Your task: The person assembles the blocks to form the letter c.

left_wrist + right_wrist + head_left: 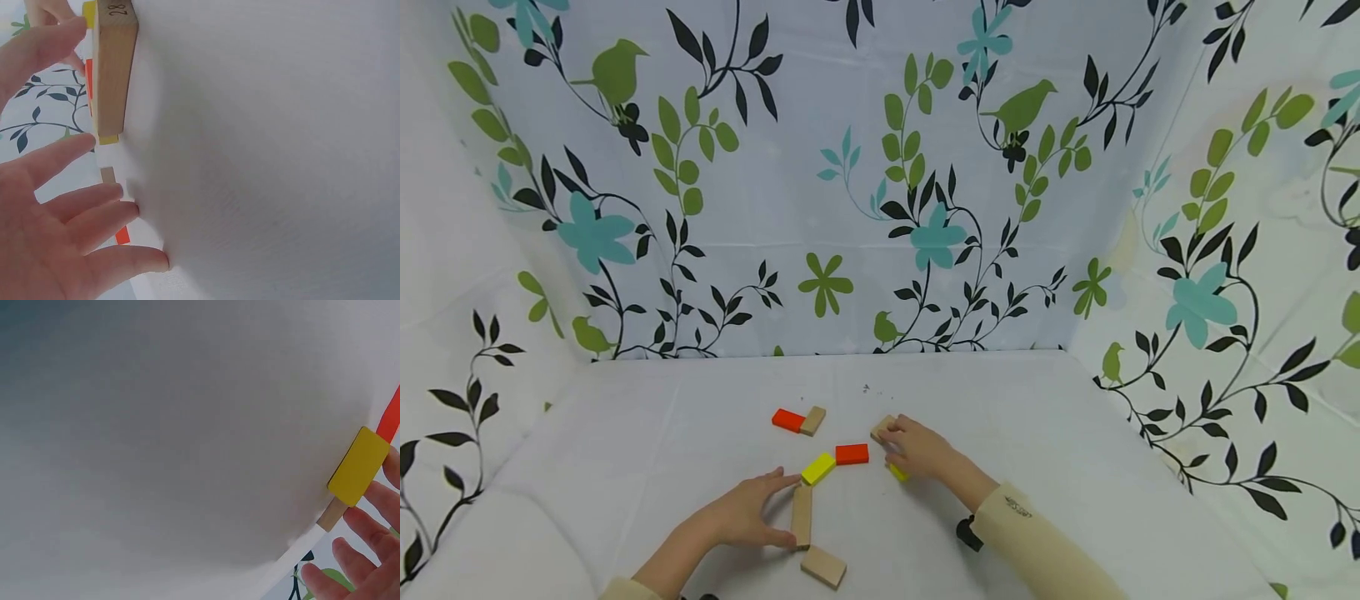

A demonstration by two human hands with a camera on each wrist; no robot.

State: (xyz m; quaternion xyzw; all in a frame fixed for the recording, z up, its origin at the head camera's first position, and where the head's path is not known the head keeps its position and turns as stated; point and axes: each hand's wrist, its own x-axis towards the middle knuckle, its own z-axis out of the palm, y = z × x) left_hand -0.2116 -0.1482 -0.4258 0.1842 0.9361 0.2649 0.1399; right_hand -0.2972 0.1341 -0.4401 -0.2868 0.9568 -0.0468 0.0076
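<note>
In the head view my left hand (737, 512) spreads its fingers beside a long wooden block (802, 517). The thumb is at the block's near end, and the fingertips are by a yellow block (818, 468). The left wrist view shows that wooden block (115, 75) close up, with straight, parted fingers. My right hand (921, 450) touches another wooden block (880, 430) with its fingertips. Under this hand is a second yellow block (898, 472), partly covered. In the right wrist view, this yellow block (359, 467) stands in front of the extended fingers and hides part of them.
A red block (852, 454) adjoins the first yellow block. Nearest the camera lies a wooden block (824, 567), angled at the long block's end. Farther back, a red block (787, 420) meets a small wooden block (813, 421). Patterned cloth (820, 200) hangs behind the white table (1000, 392).
</note>
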